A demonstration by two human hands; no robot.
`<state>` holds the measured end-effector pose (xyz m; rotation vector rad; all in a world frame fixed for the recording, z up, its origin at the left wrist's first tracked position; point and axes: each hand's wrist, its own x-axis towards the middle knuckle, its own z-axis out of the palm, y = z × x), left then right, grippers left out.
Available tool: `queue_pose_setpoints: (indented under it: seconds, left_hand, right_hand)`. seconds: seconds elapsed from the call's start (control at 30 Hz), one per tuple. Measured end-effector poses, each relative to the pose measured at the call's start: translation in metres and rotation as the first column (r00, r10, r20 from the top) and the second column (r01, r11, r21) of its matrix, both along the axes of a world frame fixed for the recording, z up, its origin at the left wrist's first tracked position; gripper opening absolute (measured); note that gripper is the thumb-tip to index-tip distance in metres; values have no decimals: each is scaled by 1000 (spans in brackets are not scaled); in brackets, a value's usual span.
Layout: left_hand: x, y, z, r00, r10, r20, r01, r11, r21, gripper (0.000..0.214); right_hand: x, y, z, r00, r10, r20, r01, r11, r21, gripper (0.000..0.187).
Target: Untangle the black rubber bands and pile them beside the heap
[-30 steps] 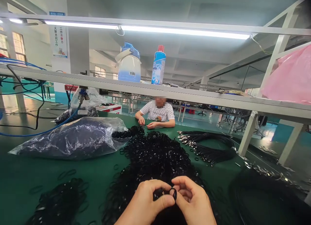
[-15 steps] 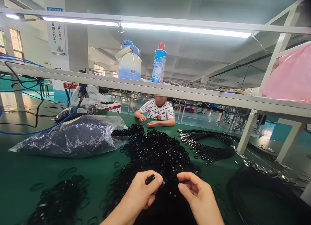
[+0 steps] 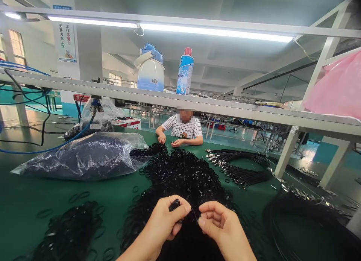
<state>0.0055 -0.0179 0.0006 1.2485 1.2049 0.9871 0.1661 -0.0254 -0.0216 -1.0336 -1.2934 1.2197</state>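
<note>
My left hand (image 3: 166,219) is closed, pinching a small bunch of black rubber rings (image 3: 175,205) between thumb and fingers. My right hand (image 3: 216,223) is closed in a pinch just to its right, on a thin black ring (image 3: 194,215) stretched between the two hands. Both hands hover over the near end of a big heap of loose black rings (image 3: 180,174) on the green table (image 3: 25,201).
A clear plastic bag of dark parts (image 3: 81,157) lies at the left. A smaller ring pile (image 3: 70,231) is near left. Black cables with metal ends (image 3: 239,167) lie right. A person in a striped shirt (image 3: 183,129) sits opposite. A jug (image 3: 149,71) and bottle (image 3: 184,73) stand on the shelf rail.
My hands pulled apart from a joint pinch, then my right hand came back toward the left. The bunch of rings stays in my left hand.
</note>
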Motion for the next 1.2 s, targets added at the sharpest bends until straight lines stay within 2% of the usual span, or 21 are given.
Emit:
queue_pose_setpoints:
  seconds: [0.1,0.23,0.3,0.37,0.5,0.57,0.63,0.77,0.9,1.0,1.07,1.13,1.2]
  left_hand:
    - [0,2,-2,996,13,94,-9,999,-39,20]
    - [0,5,-11,959,-68,274,97,991,-94,23]
    - [1,4,-13,951,-83,298,118,988,-104,25]
    - [0,3,-11,975,-69,212,83,995,-57,26]
    - [-1,3,-5,999,10,-41,-4,990,138,33]
    - [-1,2,-6,991,-5,-134,31,981,194,37]
    - [0,2,-10,978,-45,-206,86,977,193,39]
    - [-3,5,-13,970,-36,-240,86,976,202,44]
    - [-23,13,7,987,86,-134,-50,965,257,39]
    - [-39,16,24,984,148,-99,-121,965,232,42]
    - [-44,15,29,982,162,-98,-138,967,214,42]
    - [-44,14,29,986,142,-89,-119,967,226,41]
    - [-42,14,27,990,106,-97,-79,966,248,40]
  right_hand:
    - [3,0,4,1000,10,-16,-10,1000,11,22]
    - [2,-1,2,999,-16,50,13,998,65,13]
    - [2,-1,0,997,-34,74,28,996,85,10]
    - [2,-1,-1,996,-57,71,51,995,81,11]
    - [3,2,-2,990,-139,23,138,989,50,17]
    - [4,3,-2,989,-146,-12,146,989,38,19]
    - [4,4,-3,992,-123,-33,124,992,18,21]
    - [7,3,0,994,-109,-25,110,994,25,21]
    - [15,3,4,968,-190,162,174,979,105,16]
    - [20,5,1,895,-152,420,92,983,160,15]
    - [19,6,-5,770,-203,605,66,968,241,15]
    - [12,7,-12,638,-333,695,53,919,392,12]
    - [1,8,-19,569,-464,679,26,835,550,12]
